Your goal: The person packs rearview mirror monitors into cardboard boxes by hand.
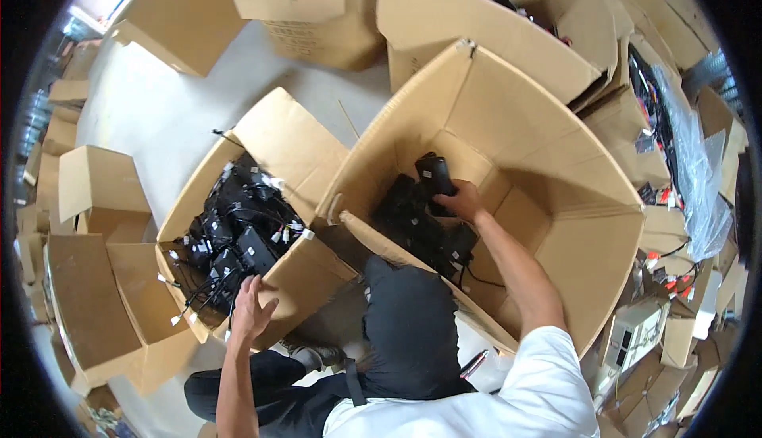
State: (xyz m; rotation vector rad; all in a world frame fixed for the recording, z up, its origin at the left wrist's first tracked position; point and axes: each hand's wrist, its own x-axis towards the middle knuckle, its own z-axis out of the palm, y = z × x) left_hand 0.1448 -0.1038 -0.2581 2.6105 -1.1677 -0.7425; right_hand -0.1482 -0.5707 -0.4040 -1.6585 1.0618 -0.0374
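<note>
My right hand (462, 200) reaches into the large cardboard box (583, 223), its fingers wrapped round a black rectangular device (432, 173) with a small white label. More black devices (413, 219) and a dark cable lie beneath it, along that box's left side. My left hand (251, 311) is over the near edge of a smaller cardboard box (305, 279), thumb apart from the fingers, with nothing seen in it. That box is heaped with black devices (255, 249) and cables with white connectors. Whether my left fingertips touch the nearest device, I cannot tell.
Open cardboard boxes (87, 311) stand at the left, and a large one (492, 21) with dark items is behind. On the right are clear plastic wrap (698, 176), loose cables and a pale boxy unit (635, 333). My bent knee (409, 319) is between the two boxes.
</note>
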